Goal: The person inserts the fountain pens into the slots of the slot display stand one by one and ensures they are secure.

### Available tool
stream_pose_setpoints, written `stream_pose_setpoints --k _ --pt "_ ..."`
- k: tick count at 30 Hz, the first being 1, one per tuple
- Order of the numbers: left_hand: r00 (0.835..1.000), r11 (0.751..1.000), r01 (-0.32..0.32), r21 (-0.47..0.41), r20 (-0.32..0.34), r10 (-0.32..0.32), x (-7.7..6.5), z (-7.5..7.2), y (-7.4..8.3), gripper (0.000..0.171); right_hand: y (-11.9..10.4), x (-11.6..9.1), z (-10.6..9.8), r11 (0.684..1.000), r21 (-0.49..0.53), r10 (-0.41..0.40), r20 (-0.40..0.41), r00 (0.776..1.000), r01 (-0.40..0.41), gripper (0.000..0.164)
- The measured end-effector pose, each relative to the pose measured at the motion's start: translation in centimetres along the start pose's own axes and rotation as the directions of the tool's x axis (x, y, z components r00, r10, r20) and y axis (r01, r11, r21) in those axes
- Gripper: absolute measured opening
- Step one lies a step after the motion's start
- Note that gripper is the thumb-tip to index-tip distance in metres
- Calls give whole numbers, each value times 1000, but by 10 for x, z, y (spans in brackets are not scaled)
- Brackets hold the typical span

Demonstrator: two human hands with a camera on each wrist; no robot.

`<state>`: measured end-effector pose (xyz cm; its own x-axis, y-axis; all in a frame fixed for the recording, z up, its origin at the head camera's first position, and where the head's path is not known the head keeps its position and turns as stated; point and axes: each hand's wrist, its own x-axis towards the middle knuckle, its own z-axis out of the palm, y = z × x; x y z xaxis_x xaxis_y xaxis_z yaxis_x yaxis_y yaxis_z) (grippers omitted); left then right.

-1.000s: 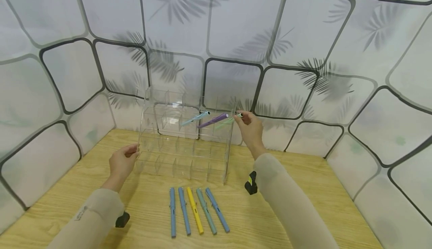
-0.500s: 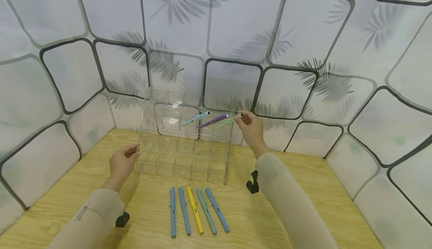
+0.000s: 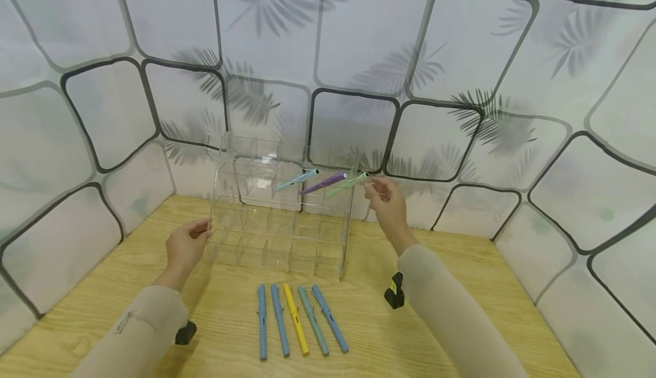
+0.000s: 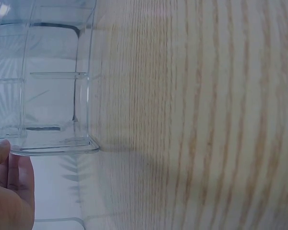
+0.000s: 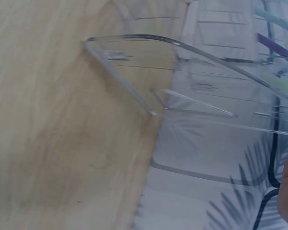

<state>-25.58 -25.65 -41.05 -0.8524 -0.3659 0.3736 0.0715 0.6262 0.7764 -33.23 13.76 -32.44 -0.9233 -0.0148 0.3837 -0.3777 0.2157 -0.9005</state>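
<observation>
Clear tiered rack [image 3: 279,231] standing on a wood-grain table [image 3: 230,315], with a pale blue pen [image 3: 297,179], a purple pen [image 3: 324,184] and a light green pen [image 3: 346,185] slanting in an upper tier. The left hand [image 3: 185,245] pinches the rack's left edge; the right hand [image 3: 388,207], fingers loosely bent and holding nothing, is just beside the light green pen's capped end. Nearer the viewer, a yellow pen [image 3: 296,320] lies between two blue-toned pens on either side.
</observation>
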Motion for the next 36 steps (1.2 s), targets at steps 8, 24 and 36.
stream_pose_setpoints --k 8,24,36 --pt "1000 1000 -4 3 -4 4 0 1 0 27 31 -29 -2 996 -16 90 -10 996 -90 45" --pt "1000 1000 15 -6 18 -15 -1 0 0 28 69 -103 7 983 -78 174 92 980 -167 44" --pt "1000 1000 -5 -2 -9 5 1 2 -3 26 76 -140 22 971 -82 235 195 952 -223 45"
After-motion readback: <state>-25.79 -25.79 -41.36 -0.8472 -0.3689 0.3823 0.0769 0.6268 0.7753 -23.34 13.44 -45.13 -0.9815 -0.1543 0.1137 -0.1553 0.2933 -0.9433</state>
